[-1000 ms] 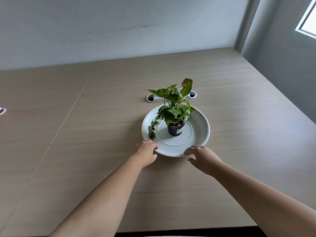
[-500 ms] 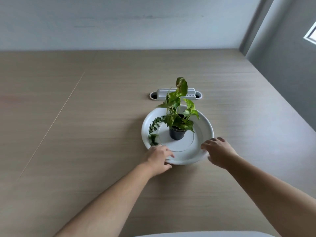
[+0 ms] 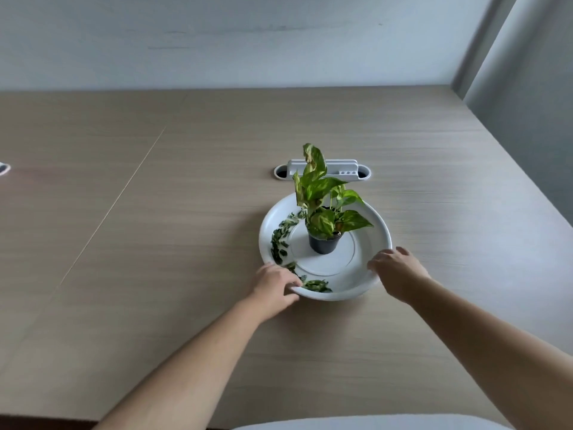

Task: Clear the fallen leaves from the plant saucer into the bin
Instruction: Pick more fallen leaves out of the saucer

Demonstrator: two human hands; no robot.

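Pale grey walls close in behind a wide, light-wood tabletop (image 3: 155,243), which fills most of what I can see from the head view. Set into it, just beyond the plant, is a white cable outlet (image 3: 322,172) with a dark hole at each end. A white round saucer (image 3: 372,240) sits on the wood in front of that outlet, and a small black pot (image 3: 324,245) stands upright at its centre, carrying a green and yellow-mottled plant (image 3: 325,200).

Fallen leaves (image 3: 280,240) lie scattered in the saucer's channel, curving along its left side and down to the near rim, where a small clump rests just beside the person's left hand (image 3: 274,285). That hand is curled over the near-left rim, its fingers (image 3: 291,288) touching the edge, though I cannot tell whether they truly clamp it. The right hand (image 3: 393,270) rests against the near-right rim, its fingers (image 3: 379,259) bent loosely over the edge; how firm that hold is I cannot tell either. Both bare forearms reach in from below.
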